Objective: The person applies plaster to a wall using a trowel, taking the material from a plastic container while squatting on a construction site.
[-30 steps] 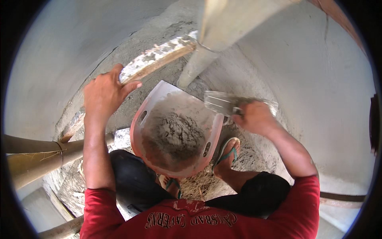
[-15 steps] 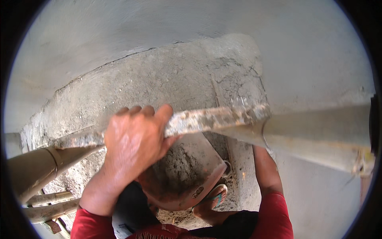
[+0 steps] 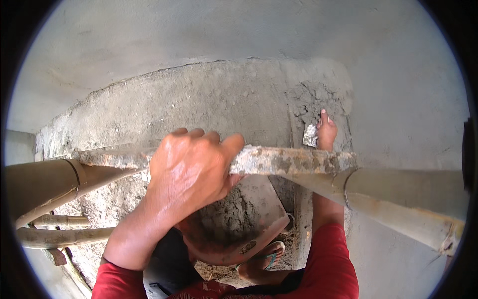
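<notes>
My left hand (image 3: 191, 167) is wrapped over a long, mortar-crusted wooden board (image 3: 294, 162), which lies along a bamboo pole (image 3: 398, 194). Beyond the board, my right hand (image 3: 326, 133) reaches down to the rough wet mortar (image 3: 313, 99) by the corner. It holds a trowel, its small metallic blade (image 3: 309, 135) showing beside the fingers, with one digit stretched forward. The handle is hidden in the hand. Part of my right forearm passes out of sight behind the board and pole.
A faded red plastic tub (image 3: 271, 222) with grey mortar stands below, between my legs. My sandaled foot (image 3: 261, 259) is beside it. Smooth grey walls (image 3: 408, 114) rise ahead and at right. Shorter bamboo poles (image 3: 69, 236) lie at lower left.
My right hand has come out from behind the board and moved forward to the mortar with the trowel. My left hand keeps its grip on the board; the view has shifted slightly.
</notes>
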A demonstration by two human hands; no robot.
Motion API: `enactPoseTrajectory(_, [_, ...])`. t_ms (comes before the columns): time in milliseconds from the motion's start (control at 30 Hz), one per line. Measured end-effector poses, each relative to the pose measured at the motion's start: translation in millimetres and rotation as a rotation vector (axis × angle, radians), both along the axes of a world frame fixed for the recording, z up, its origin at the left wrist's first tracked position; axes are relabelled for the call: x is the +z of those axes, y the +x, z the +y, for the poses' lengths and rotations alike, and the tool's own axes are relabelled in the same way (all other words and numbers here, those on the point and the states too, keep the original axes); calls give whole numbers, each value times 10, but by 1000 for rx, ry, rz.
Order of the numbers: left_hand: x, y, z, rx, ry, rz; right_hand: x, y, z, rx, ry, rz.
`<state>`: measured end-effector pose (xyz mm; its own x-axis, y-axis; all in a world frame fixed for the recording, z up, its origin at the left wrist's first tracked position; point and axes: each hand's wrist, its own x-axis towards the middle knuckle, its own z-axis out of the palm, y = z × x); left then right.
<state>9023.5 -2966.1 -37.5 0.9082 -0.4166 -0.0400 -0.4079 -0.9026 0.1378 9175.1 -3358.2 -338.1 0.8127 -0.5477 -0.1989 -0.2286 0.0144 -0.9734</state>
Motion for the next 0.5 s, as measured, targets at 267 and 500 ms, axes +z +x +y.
enactPoseTrajectory(267, [-68,-46,5,-30,8,-72,234,-701,-347,-20,31,77])
enactPoseTrajectory(500, [-130,-63,-32,-45,33,-96,668,-2165,-1124,100,-572,-27])
